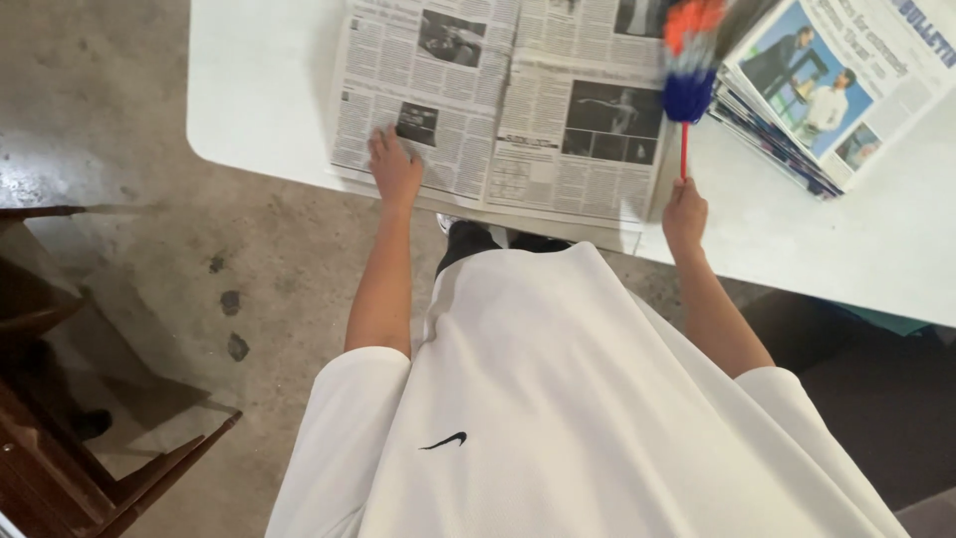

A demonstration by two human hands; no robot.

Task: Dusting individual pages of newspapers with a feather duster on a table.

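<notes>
The person wore a loose white short-sleeved shirt. The fabric was plain and smooth, with soft folds running down the front. A small dark curved emblem sat on the chest area. Both sleeves ended above the elbow, leaving the forearms bare. The left hand [395,167] and the right hand [685,212] carried no gloves, rings or watch. Dark trousers and a light-coloured shoe showed below the shirt hem.

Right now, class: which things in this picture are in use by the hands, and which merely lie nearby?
In use: open newspaper, pressed flat by the left hand; feather duster, its red handle gripped by the right hand; white table.

Lying about: stack of newspapers; dark wooden chair; concrete floor.
</notes>
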